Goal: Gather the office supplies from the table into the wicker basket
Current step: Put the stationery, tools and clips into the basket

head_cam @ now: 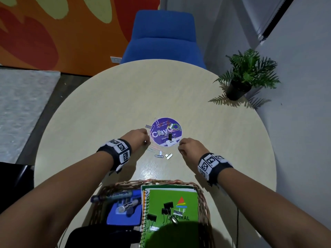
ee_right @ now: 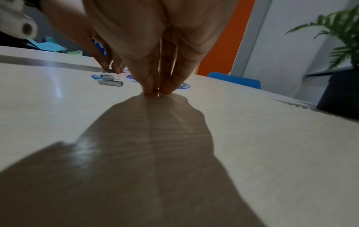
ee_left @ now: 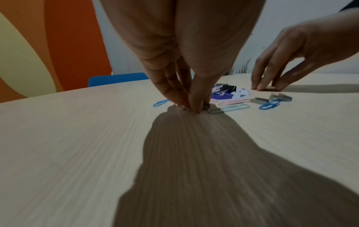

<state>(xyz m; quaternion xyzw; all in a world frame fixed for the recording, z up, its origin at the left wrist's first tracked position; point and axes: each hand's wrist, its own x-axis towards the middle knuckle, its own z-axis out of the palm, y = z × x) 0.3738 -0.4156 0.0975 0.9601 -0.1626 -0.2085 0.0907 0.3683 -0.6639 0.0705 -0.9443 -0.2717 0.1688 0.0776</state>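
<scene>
Round table (head_cam: pixel 107 104). Wicker basket (head_cam: pixel 204 199) at its near edge, before the person. In the basket: spiral notebook (head_cam: pixel 172 197) on the right side, binder clips (head_cam: pixel 167 207) lying on its cover; markers (head_cam: pixel 114 196) on the left side, one resting across the left rim. Round sticker (head_cam: pixel 161 138) at table centre, beyond the basket, with paper clips (head_cam: pixel 174 127) and one binder clip (head_cam: pixel 170 136) on it. Left hand (head_cam: pixel 138 138) just left of the sticker, fingertips (ee_left: pixel 194 107) on the tabletop; right hand (head_cam: pixel 189 146) just right of it, fingertips (ee_right: pixel 149 90) down too. Staple strips (head_cam: pixel 168 155) and loose clips (head_cam: pixel 158 155) between the hands, nearer the basket. Potted plant (head_cam: pixel 240 81) at the far right edge. Chair (head_cam: pixel 163 38) behind the table.
</scene>
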